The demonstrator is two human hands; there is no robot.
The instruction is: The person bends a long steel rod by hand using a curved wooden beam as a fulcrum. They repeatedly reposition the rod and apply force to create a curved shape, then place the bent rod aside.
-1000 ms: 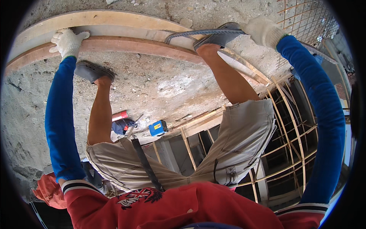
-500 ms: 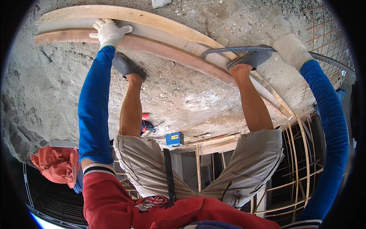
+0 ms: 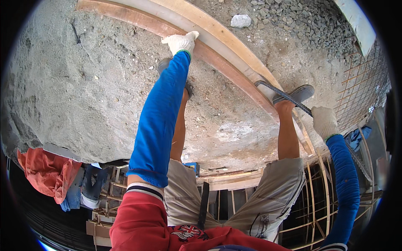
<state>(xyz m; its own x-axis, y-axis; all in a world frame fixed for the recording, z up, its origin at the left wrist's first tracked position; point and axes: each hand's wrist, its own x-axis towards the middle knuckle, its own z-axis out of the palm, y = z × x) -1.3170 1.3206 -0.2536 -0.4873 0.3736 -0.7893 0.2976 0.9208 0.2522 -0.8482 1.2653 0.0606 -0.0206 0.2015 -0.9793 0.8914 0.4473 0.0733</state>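
My left hand [image 3: 181, 43], in a white knit glove, grips the near reddish rim of a curved wooden form [image 3: 230, 72]. Its fingertips are partly hidden at that rim. The form has two timber rims with a pale strip between them and arcs across the ground. My right hand [image 3: 325, 122], gloved too, is closed around a dark ribbed steel bar [image 3: 302, 107]. One end of the bar lies over the form, passing my right shoe [image 3: 305, 93]; the other runs back beside my right forearm. My left foot is mostly hidden behind my left arm.
Crushed gravel [image 3: 301, 25] and a pale stone [image 3: 240, 21] lie beyond the form. Rusty wire mesh [image 3: 360, 90] stands at right. A red cloth [image 3: 48, 173] hangs at lower left. Behind my legs, bamboo poles [image 3: 312, 201] cross dark gaps below the slab edge.
The view has shifted left and turned. My left hand has gone from fingers spread across the form to gripping its near rim. My right hand still holds the bar, now angled more steeply.
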